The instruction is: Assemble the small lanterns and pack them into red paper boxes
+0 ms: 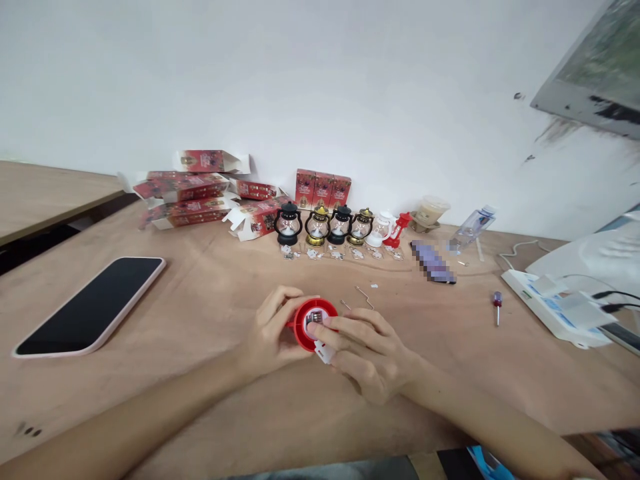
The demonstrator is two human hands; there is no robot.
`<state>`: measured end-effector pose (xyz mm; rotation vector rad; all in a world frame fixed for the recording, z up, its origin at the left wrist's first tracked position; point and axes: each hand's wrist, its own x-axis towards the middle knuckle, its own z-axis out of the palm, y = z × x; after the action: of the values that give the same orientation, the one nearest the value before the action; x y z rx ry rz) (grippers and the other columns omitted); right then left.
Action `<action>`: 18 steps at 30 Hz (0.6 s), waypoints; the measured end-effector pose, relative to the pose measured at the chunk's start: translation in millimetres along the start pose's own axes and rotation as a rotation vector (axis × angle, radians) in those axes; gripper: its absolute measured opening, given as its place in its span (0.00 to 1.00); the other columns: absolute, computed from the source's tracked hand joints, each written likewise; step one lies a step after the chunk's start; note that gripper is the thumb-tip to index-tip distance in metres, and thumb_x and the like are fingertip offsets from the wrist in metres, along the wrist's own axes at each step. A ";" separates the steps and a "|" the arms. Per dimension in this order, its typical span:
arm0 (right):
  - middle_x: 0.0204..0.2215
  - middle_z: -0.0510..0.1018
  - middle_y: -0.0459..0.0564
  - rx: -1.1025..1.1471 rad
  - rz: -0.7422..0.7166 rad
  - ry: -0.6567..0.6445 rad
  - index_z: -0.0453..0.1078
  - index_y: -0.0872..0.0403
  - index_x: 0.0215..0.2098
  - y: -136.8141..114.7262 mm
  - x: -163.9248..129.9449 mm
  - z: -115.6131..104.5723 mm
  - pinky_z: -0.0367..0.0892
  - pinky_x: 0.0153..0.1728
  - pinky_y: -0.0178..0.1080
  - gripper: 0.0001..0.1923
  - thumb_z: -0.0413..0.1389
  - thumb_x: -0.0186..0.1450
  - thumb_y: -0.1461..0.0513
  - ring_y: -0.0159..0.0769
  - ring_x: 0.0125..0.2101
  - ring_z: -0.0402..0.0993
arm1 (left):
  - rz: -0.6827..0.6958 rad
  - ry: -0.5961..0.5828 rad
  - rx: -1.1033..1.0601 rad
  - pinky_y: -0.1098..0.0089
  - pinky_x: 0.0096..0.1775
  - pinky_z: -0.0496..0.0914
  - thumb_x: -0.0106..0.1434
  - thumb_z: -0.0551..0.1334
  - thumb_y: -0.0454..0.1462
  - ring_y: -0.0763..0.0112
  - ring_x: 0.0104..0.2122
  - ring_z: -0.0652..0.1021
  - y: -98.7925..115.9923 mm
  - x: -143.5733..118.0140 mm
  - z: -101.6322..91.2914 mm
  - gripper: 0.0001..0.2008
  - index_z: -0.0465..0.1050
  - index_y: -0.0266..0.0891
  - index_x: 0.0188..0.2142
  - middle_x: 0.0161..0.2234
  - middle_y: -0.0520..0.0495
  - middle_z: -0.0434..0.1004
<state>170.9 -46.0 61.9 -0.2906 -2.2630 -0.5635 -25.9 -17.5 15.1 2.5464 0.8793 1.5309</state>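
Observation:
My left hand [273, 333] is closed around a red lantern [299, 325], whose round underside faces me. In the middle of that base is an uncovered battery compartment [315, 317] with shiny metal inside. My right hand [367, 350] has its thumb and fingertips at the compartment, touching it. A small white battery cover [324, 352] sticks out below the fingers of my right hand, held in them. On the table just beyond my hands lie a bent wire handle [366, 297] and a small screw-like piece [345, 304].
A row of small lanterns [317, 225] stands at the back, with small bagged parts [337, 253] before it. Red boxes [195, 190] are piled back left. A phone [95, 307] lies left; a screwdriver [497, 308] and power strip [555, 307] are right, a bottle [473, 228] behind.

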 end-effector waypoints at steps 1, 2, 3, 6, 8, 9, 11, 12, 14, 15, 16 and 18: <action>0.41 0.80 0.55 -0.023 -0.013 0.002 0.64 0.57 0.39 -0.2 0.4 0.3 0.68 0.46 0.41 0.10 0.44 0.64 0.70 0.34 0.46 0.72 | 0.006 -0.001 0.004 0.68 0.35 0.71 0.62 0.58 0.49 0.66 0.35 0.72 0.0 -0.2 0.3 0.22 0.68 0.34 0.46 0.37 0.42 0.67; 0.41 0.80 0.54 -0.048 -0.021 0.003 0.64 0.56 0.38 -0.4 0.7 0.7 0.68 0.46 0.40 0.10 0.44 0.64 0.70 0.34 0.46 0.72 | 0.008 -0.001 0.006 0.68 0.35 0.71 0.62 0.58 0.48 0.66 0.35 0.72 0.2 -0.3 0.6 0.21 0.68 0.34 0.46 0.37 0.42 0.67; 0.41 0.80 0.54 -0.072 -0.029 0.009 0.65 0.55 0.37 -0.5 1.0 1.2 0.68 0.45 0.40 0.09 0.44 0.64 0.70 0.34 0.45 0.72 | 0.008 0.002 0.006 0.68 0.35 0.71 0.62 0.58 0.48 0.66 0.35 0.72 0.3 -0.3 0.7 0.21 0.68 0.34 0.47 0.37 0.42 0.67; 0.39 0.80 0.54 -0.126 -0.067 0.034 0.65 0.56 0.35 0.3 1.2 3.4 0.69 0.44 0.39 0.08 0.45 0.64 0.69 0.34 0.44 0.73 | -0.008 0.004 0.002 0.68 0.35 0.71 0.62 0.57 0.48 0.66 0.35 0.72 0.5 0.3 0.2 0.21 0.68 0.34 0.46 0.37 0.42 0.67; 0.39 0.80 0.55 -0.130 -0.079 0.045 0.65 0.57 0.35 1.6 1.0 5.0 0.70 0.43 0.39 0.08 0.45 0.64 0.69 0.34 0.44 0.73 | -0.003 0.011 0.001 0.69 0.35 0.71 0.62 0.58 0.49 0.66 0.35 0.73 0.0 1.0 -0.5 0.21 0.68 0.34 0.46 0.37 0.42 0.67; 0.40 0.80 0.56 -0.124 -0.077 0.048 0.65 0.57 0.35 2.3 0.7 5.9 0.70 0.44 0.39 0.08 0.45 0.64 0.69 0.34 0.44 0.73 | 0.007 0.015 0.001 0.69 0.34 0.71 0.62 0.58 0.49 0.67 0.35 0.72 -0.2 1.4 -0.8 0.21 0.68 0.34 0.45 0.37 0.42 0.67; 0.40 0.80 0.56 -0.093 -0.057 0.051 0.64 0.57 0.36 3.1 -0.2 7.5 0.70 0.44 0.40 0.08 0.45 0.64 0.70 0.34 0.44 0.74 | 0.020 0.022 -0.002 0.70 0.34 0.71 0.63 0.57 0.48 0.67 0.35 0.72 -0.4 2.1 -1.2 0.20 0.68 0.33 0.45 0.37 0.42 0.66; 0.41 0.80 0.56 -0.066 -0.043 0.052 0.64 0.57 0.37 3.1 -0.9 8.3 0.70 0.44 0.40 0.07 0.45 0.64 0.70 0.35 0.44 0.73 | 0.024 0.023 -0.004 0.70 0.34 0.71 0.63 0.57 0.47 0.67 0.35 0.72 -0.2 2.5 -1.4 0.19 0.68 0.33 0.45 0.37 0.42 0.66; 0.41 0.80 0.56 -0.003 -0.002 0.075 0.64 0.56 0.38 2.1 -3.3 9.9 0.71 0.43 0.40 0.08 0.46 0.65 0.70 0.35 0.46 0.73 | 0.029 0.021 -0.005 0.70 0.34 0.71 0.63 0.58 0.48 0.68 0.35 0.72 1.0 3.6 -1.6 0.20 0.68 0.33 0.45 0.37 0.43 0.66; 0.42 0.79 0.55 0.029 0.026 0.108 0.64 0.56 0.38 1.2 -5.0 10.8 0.72 0.42 0.40 0.08 0.46 0.65 0.70 0.35 0.46 0.72 | 0.030 0.018 -0.004 0.69 0.34 0.71 0.62 0.58 0.48 0.68 0.34 0.72 1.8 4.1 -1.7 0.20 0.67 0.33 0.45 0.36 0.43 0.66; 0.42 0.79 0.54 0.050 0.056 0.159 0.64 0.54 0.38 0.2 -7.0 11.7 0.72 0.41 0.40 0.07 0.46 0.65 0.69 0.35 0.47 0.72 | 0.028 0.015 -0.004 0.69 0.34 0.71 0.62 0.59 0.48 0.67 0.34 0.72 2.6 4.6 -1.9 0.21 0.67 0.33 0.45 0.36 0.43 0.66; 0.42 0.78 0.52 0.046 0.144 0.297 0.65 0.52 0.36 -1.6 -11.4 13.6 0.72 0.40 0.41 0.06 0.48 0.65 0.67 0.36 0.47 0.72 | 0.019 0.005 -0.004 0.69 0.35 0.71 0.61 0.60 0.47 0.67 0.35 0.73 3.6 5.1 -2.1 0.20 0.67 0.34 0.46 0.36 0.43 0.66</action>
<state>169.4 -41.2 44.9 -0.3212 -1.9485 -0.4473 -24.3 -18.5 21.4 2.5565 0.8537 1.5433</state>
